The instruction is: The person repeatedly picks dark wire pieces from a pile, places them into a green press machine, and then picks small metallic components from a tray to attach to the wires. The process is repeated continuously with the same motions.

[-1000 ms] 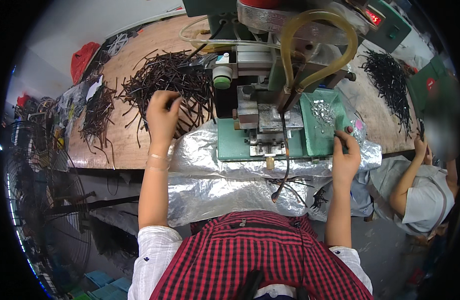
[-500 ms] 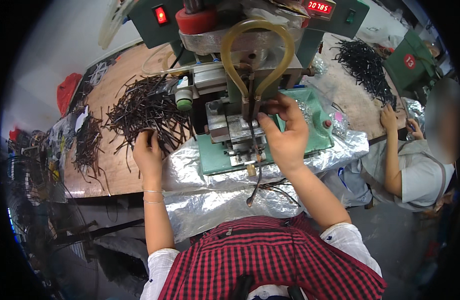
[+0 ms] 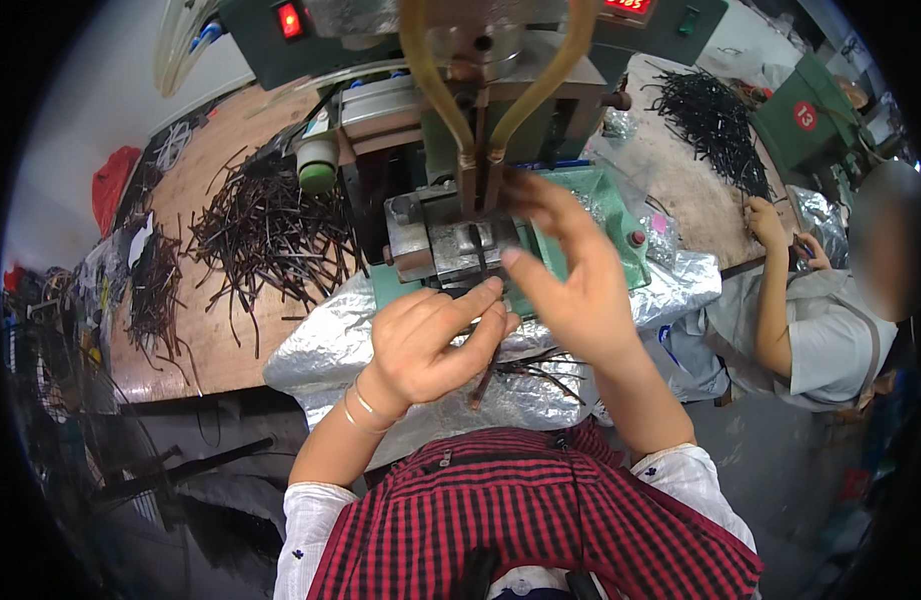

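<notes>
My left hand is in front of the metal fixture of a bench press, its thumb and forefinger pinched on a short dark wire. The wire's upper part lies along the top of the fixture, and its brownish tail shows below my fingers. Just right of the fixture is my right hand, thumb and fingers apart with nothing visible between them; its fingertips are smeared by motion. Above the fixture hang the press's narrow upright metal jaws, with a yellowish hose looping up from them.
A pile of dark wires lies on the wooden table at left. Silver foil sheeting covers the front edge, with several wires on it. A green tray sits right. A co-worker works at far right, near black wires.
My left hand has moved right from the wire pile to the fixture and pinches the wire there. My right hand has drawn slightly off the fixture. The whole view has shifted a little.
</notes>
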Tool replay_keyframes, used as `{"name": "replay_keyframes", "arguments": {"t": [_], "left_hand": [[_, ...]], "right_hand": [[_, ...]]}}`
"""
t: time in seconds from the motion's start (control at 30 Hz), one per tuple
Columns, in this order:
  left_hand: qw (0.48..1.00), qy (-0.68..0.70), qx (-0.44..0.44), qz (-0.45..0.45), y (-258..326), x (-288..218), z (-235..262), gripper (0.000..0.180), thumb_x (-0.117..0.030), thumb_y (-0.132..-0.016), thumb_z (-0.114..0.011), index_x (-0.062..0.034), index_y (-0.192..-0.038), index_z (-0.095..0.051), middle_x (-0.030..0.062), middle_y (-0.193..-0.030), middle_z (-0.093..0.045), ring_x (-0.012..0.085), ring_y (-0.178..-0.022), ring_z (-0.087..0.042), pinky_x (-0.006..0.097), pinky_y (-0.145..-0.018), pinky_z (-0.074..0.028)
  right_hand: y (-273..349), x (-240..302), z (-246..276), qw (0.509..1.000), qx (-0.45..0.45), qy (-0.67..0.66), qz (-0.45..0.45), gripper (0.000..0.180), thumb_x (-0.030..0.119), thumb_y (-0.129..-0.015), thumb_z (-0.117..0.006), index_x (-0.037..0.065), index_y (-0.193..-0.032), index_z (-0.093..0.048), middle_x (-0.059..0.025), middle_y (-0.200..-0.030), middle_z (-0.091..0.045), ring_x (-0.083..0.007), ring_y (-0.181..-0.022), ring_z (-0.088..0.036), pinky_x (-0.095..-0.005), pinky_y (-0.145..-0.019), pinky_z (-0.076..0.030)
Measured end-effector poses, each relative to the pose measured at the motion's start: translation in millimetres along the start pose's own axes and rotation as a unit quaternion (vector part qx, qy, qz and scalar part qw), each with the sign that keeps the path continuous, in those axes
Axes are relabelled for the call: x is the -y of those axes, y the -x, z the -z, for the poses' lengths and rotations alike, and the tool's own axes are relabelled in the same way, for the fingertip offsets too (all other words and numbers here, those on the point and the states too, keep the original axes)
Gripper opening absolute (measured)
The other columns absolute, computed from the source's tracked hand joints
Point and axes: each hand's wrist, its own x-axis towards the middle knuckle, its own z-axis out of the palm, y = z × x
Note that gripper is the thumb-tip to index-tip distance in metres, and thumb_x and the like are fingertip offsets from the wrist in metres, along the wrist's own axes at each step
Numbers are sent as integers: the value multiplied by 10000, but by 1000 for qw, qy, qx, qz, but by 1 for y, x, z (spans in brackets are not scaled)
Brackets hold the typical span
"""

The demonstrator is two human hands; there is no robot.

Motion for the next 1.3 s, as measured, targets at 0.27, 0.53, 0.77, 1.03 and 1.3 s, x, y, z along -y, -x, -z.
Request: {"name": "replay_keyframes", "arguments": {"t": [0.27, 0.53, 0.77, 1.03, 1.3], "left_hand": [[999, 2, -16, -40, -2, 10, -13, 249, -147, -738, -904, -84, -892, -719, 110, -1008, -757, 103, -541, -556, 232, -456, -389], [1000, 21, -13, 15, 13, 2, -6, 245, -144, -764, -885, -122, -979, -771, 105, -1035, -782, 131, -594, -615, 253, -491, -450], [970, -178, 9, 166, 75, 30, 70, 164, -71, -825, -699, -77, -972, -771, 93, -1039, -761, 205, -704, -685, 316, -585, -525], [869, -200, 393, 223, 152, 118, 125, 117, -104, -789, -672, -67, -852, -764, 87, -949, -626, 285, -901, -642, 420, -807, -516], [843, -356, 290, 279, 150, 122, 178, 90, -22, -774, -647, -46, -839, -705, 114, -887, -638, 326, -900, -661, 443, -769, -528]], "right_hand": [[12, -158, 87, 949, -284, 126, -50, 438, -16, -907, -657, 1, -1342, -611, -166, -1224, -711, -271, -1141, -686, -384, -1014, -518], [43, -126, 60, 907, -107, 407, 5, 128, 47, -827, -730, 5, -933, -672, -180, -981, -680, -399, -931, -641, -474, -1004, -467], [43, -122, 48, 913, -157, 362, -104, 97, 27, -910, -686, -17, -994, -661, -166, -940, -701, -316, -853, -681, -396, -902, -513], [20, -119, 35, 968, -165, 182, -54, 150, 42, -942, -709, -9, -1082, -729, -99, -1003, -759, -180, -935, -701, -305, -923, -512], [74, -145, 88, 944, -193, 260, -71, 181, 42, -964, -683, -19, -1128, -730, -105, -1046, -746, -185, -975, -686, -320, -954, -513]]}}
